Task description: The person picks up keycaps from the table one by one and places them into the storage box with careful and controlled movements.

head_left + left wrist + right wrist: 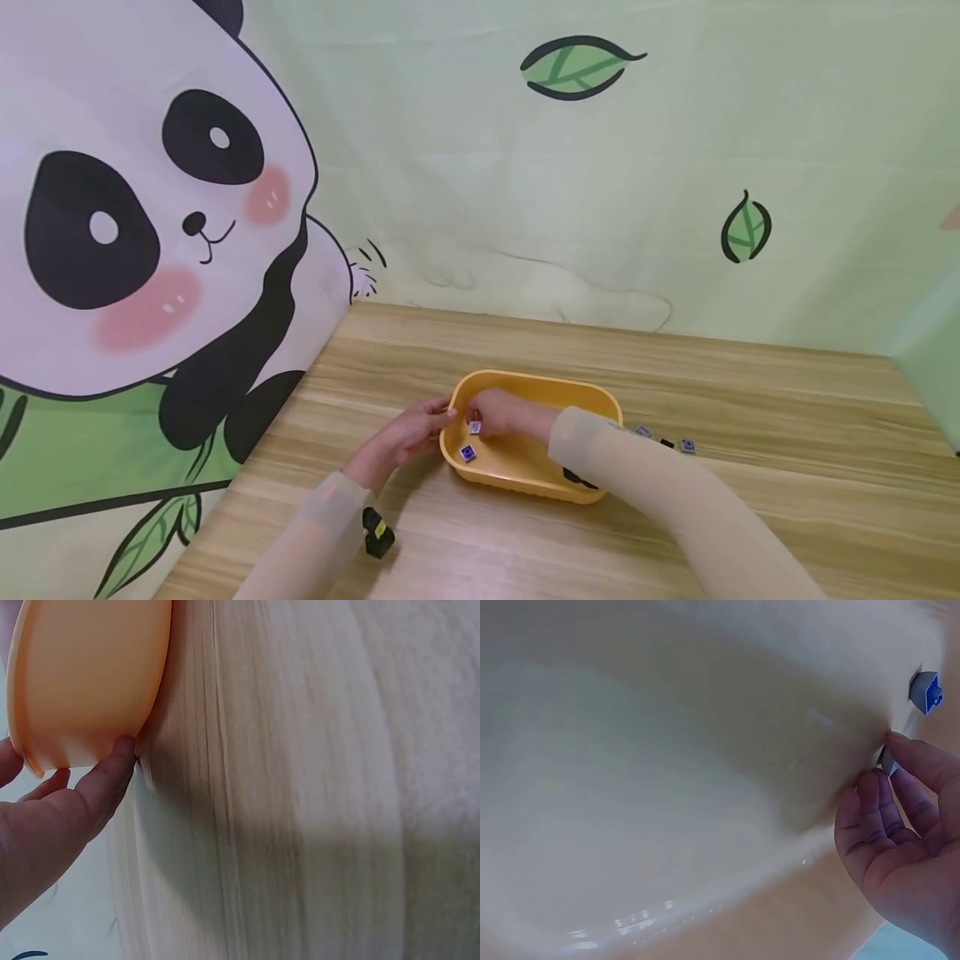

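A yellow-orange plastic basin (536, 483) stands on the wooden table. My left hand (408, 432) holds its left end, thumb at the rim and fingers against the outer wall (90, 675). Inside the basin, my right hand (498, 412) pinches a small grey keycap (887, 760) between thumb and fingertips, close to the basin floor. A second keycap (468, 452), pale outside and blue within, lies loose near the same end; the right wrist view shows this loose keycap (926, 691) tipped with its blue hollow side visible. My right forearm hides part of the basin's right side.
On the table right of the basin lie a keycap (687, 446), another keycap (642, 431) and a small black piece (667, 443), partly behind my right sleeve. A panda-printed cloth (465, 167) rises along the table's back and left edges.
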`<state>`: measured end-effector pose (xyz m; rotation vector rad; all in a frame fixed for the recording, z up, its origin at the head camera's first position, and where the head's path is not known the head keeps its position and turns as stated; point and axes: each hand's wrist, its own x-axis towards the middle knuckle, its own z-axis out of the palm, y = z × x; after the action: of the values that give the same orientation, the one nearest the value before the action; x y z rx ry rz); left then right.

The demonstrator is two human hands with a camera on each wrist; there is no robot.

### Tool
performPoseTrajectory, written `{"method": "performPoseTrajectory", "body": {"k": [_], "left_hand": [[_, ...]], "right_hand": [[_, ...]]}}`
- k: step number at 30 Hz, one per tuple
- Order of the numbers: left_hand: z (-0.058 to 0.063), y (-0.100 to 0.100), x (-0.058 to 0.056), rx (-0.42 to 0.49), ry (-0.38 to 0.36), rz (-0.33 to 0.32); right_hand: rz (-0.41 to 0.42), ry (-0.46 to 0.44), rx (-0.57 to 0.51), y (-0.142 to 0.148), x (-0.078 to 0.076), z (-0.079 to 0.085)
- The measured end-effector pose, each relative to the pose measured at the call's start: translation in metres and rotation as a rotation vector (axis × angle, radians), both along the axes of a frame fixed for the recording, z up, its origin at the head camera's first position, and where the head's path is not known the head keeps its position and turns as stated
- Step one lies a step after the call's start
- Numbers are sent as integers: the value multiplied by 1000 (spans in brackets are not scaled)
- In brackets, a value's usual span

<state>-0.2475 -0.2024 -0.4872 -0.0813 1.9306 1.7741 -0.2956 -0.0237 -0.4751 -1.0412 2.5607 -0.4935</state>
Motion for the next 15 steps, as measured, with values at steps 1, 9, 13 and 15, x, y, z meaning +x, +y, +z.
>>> {"method": "performPoseTrajectory", "body": {"k": [1, 9, 13, 15], "left_hand": [[0, 0, 0, 0, 2, 1], [-1, -1, 1, 5, 10, -8], [-1, -2, 1, 8, 10, -4], [-1, -2, 1, 9, 11, -6]], "right_hand": [[4, 7, 4, 0, 0, 0], [3, 40, 3, -3, 0, -3], [-1, 41, 2, -5, 0, -4], [0, 42, -3, -5, 0, -4]]}}
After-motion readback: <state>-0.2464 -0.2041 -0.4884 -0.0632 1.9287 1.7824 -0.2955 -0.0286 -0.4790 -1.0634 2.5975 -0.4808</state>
